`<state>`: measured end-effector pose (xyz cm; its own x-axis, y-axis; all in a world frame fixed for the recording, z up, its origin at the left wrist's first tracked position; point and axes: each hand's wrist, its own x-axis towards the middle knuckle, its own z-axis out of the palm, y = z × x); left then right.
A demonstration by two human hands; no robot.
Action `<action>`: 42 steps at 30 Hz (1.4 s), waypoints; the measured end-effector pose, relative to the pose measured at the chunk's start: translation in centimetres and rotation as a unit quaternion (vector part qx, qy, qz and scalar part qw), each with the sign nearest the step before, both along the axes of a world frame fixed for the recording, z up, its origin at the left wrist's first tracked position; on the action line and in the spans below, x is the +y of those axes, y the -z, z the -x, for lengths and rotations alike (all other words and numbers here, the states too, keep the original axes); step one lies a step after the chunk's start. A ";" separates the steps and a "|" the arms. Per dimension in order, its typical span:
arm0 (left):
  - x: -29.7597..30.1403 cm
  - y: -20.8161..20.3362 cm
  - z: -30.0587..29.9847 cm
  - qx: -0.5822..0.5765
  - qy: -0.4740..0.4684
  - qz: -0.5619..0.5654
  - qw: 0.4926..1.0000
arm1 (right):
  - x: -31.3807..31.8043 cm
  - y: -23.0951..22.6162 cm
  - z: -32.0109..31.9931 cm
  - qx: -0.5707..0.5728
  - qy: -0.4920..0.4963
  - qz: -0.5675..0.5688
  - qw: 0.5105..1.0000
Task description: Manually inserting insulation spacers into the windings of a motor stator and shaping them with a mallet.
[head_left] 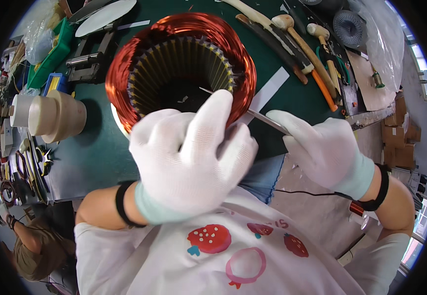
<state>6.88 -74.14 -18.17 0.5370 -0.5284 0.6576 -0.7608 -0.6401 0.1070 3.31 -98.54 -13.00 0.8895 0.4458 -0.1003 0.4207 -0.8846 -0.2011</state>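
A motor stator [142, 81] stands before me, with a thick ring of red-brown copper winding [120, 64] around its slotted bore, where yellowish liners show. My left hand [189, 152], in a white glove, lies over the ring's near side. Its index finger stretches toward the bore, and the others bend over the wire; their tips are partly hidden. To the right, my gloved right hand [321, 150] pinches a thin metal blade-like tool [268, 122]. That tool runs into the winding's right side, and a slim pointed tip [205, 90] in line with it shows inside the bore.
Mallets [292, 29] and wooden sticks [272, 46] lie at the back right of the green table [100, 162]. A white paper strip [271, 89] lies beside the stator. Cream plastic cylinders [58, 117], a green bin [51, 61] and hand tools [36, 167] are at left. Another person [41, 241] sits lower left.
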 end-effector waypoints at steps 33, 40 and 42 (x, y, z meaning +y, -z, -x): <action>3.2 -5.4 -11.9 0.403 0.126 0.137 0.896 | -1.8 10.9 -0.1 -0.083 -0.118 -0.291 0.946; 3.9 -4.4 -13.6 0.393 0.183 0.116 0.893 | -2.4 5.8 1.7 -0.051 -0.049 -0.186 0.980; 3.5 -4.7 -13.7 0.347 0.166 0.078 0.920 | -3.6 4.8 1.3 -0.078 -0.067 -0.134 0.986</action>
<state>20.59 -70.62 -13.52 0.6821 -0.6672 0.2992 -0.6255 -0.3205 0.7114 2.03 -102.16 -17.79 0.8162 0.5522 0.1698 0.5741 -0.7428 -0.3445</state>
